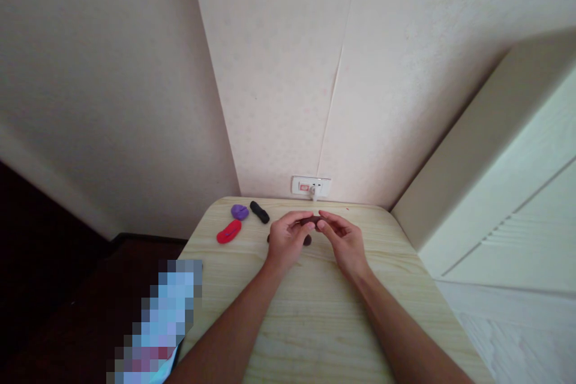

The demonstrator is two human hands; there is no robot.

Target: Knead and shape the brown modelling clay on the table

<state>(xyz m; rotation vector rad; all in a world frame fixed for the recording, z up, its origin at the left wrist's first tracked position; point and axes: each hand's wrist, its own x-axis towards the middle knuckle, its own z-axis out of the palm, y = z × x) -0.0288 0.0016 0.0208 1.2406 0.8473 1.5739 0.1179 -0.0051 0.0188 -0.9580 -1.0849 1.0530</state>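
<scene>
Between the fingertips of both hands is a dark brown roll of modelling clay (314, 220). My left hand (288, 239) pinches its left end, and my right hand (342, 240) pinches the right end. Another brown lump of clay (307, 240) lies on the table under my left hand, which hides most of it. Off to the left rest a red piece of clay (229, 232) with a purple streak, a purple lump of clay (240, 212) and a black clay roll (260, 212).
The light wood table (306, 324) meets the wall at its far edge. A wall socket (311, 186) with a plug sits just behind it. On the right stands a pale cabinet (508, 192). A blurred-out screen (166, 318) is at the table's left edge.
</scene>
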